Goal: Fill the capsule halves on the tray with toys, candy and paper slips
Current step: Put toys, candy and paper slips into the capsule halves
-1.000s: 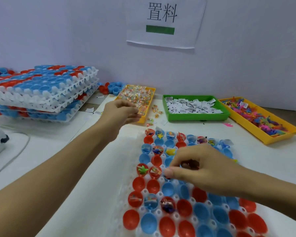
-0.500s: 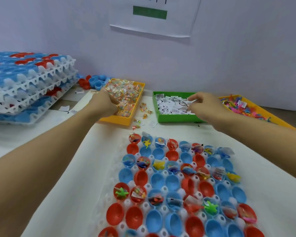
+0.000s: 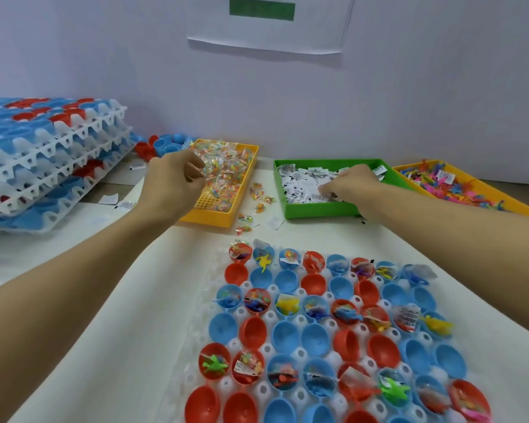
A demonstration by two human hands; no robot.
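Nearest to us, a white tray (image 3: 196, 355) lay on the pale desk (image 3: 110, 315), its wells holding red and blue capsule halves (image 3: 287, 337). Rows alternated: some halves already carried small toys, candy packets and paper slips, such as a green toy figure (image 3: 214, 365) in a red half at the left, while the rows between them stood bare inside.

Both our bare forearms reached forward over the desk, one on either side of the tray. Beyond the tray, a few loose candy packets (image 3: 258, 193) lay scattered on the desk between two bins.

Our left hand (image 3: 173, 184) sat in the orange candy bin (image 3: 226, 213), fingers curled down into the heap of clear-wrapped candies (image 3: 226, 166); whether they pinched a packet we could not tell. Our right hand (image 3: 351, 186) rested in the green bin (image 3: 318, 210) of white paper slips (image 3: 300, 184), fingers bent onto the pile; whether they held a slip was hidden from us. Just to the right stood a yellow bin (image 3: 501, 203) of bright plastic toys (image 3: 434, 187).

Further left, stacked white trays (image 3: 49, 166) packed with blue and red halves rose in layers, with several loose capsule halves (image 3: 162, 145) behind them. At the back, a pale wall (image 3: 104, 56) carried a paper sign (image 3: 266, 29) with a green bar.
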